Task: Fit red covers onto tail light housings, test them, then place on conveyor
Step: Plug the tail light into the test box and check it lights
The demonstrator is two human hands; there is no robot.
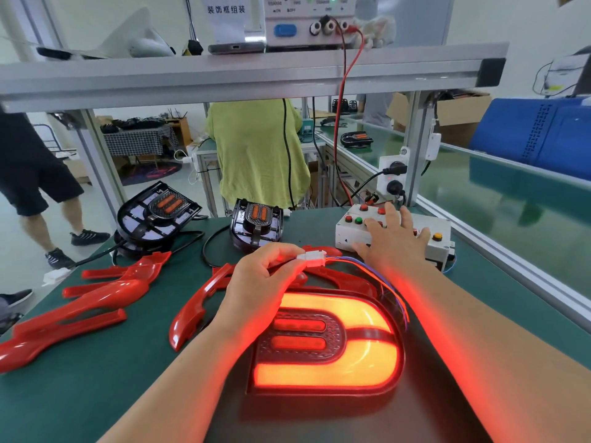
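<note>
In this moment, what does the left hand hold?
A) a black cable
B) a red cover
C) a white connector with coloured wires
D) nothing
C: the left hand pinches the white connector, above the lit tail light, while the right hand lies spread on the button box.

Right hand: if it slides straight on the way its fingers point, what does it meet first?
The right hand lies flat on the white button box. Straight on, its fingertips would first meet the red buttons at the box's far edge, then probably the socket behind; depth there is unclear.
</note>
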